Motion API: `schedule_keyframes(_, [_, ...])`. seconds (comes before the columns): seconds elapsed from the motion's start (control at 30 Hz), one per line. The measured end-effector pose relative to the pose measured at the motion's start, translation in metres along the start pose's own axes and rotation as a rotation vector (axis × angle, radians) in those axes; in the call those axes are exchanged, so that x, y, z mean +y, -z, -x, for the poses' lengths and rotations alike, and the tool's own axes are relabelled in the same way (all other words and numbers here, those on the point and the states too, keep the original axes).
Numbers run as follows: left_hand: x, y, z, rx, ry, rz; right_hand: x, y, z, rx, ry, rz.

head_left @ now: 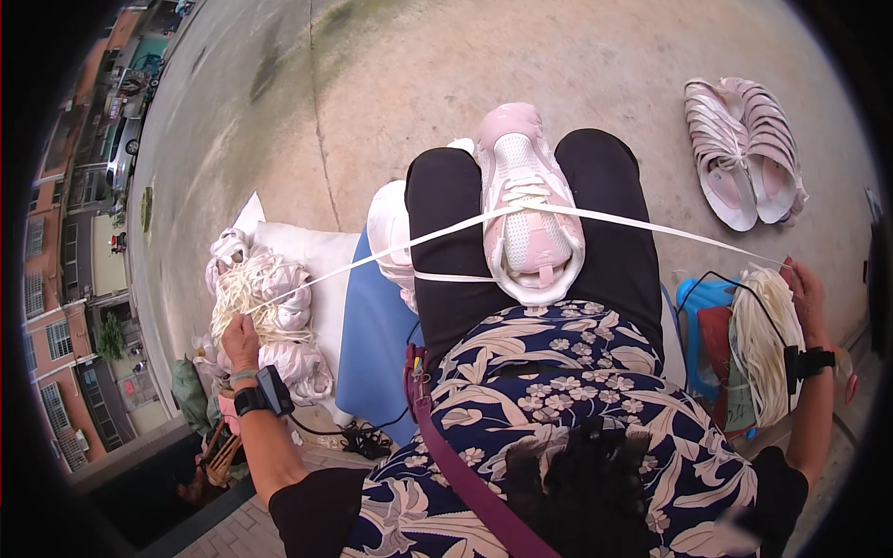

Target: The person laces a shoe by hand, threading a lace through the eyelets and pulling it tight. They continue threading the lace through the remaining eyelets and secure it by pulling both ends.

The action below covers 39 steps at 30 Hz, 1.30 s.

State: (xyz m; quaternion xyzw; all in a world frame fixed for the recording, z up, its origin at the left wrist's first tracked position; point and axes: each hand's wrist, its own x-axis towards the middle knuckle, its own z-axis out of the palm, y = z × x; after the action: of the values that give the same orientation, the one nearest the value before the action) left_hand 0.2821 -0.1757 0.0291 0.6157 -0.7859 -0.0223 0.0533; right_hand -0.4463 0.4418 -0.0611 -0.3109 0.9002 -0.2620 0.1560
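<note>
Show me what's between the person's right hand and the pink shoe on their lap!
In the head view, a white lace stretches from the pink shoe to the right hand, crossing above the black-trousered right leg.

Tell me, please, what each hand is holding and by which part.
The left hand and right hand each hold a taut end of the lace; its very tips are unclear.

A shoe (535, 246) lies between the knees (445, 177), its lace (428, 238) running out to the left fingers (241, 325) and right fingers (799, 274); left of the left knee, another shoe (391, 223), then a pile (296, 367) with laces (244, 286) on it; beside the right fingers, a bundle (765, 349); ahead right, stacked uppers (758, 116) on the floor (595, 65)
</note>
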Motion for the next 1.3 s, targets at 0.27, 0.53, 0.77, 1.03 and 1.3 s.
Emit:
schedule_keyframes(0.27, [0.219,-0.058,0.049,-1.132,0.065,0.797,-0.145,-0.113,-0.014,-0.61,-0.43,-0.783])
schedule_keyframes(0.53, [0.351,-0.079,0.047,-1.427,-0.207,0.959,-0.29,-0.173,-0.045,-0.795,-0.222,-1.034])
schedule_keyframes(0.77, [0.39,-0.098,0.03,-1.043,-0.183,1.207,-0.308,-0.209,-0.08,-0.486,-0.167,-1.195])
schedule_keyframes(1.03, [0.379,-0.087,0.053,-0.868,-0.159,1.264,-0.303,-0.206,-0.057,-0.297,-0.021,-1.24])
schedule_keyframes(1.3, [0.376,-0.098,0.068,-0.812,-0.079,1.455,-0.304,-0.212,-0.055,-0.188,0.056,-1.18])
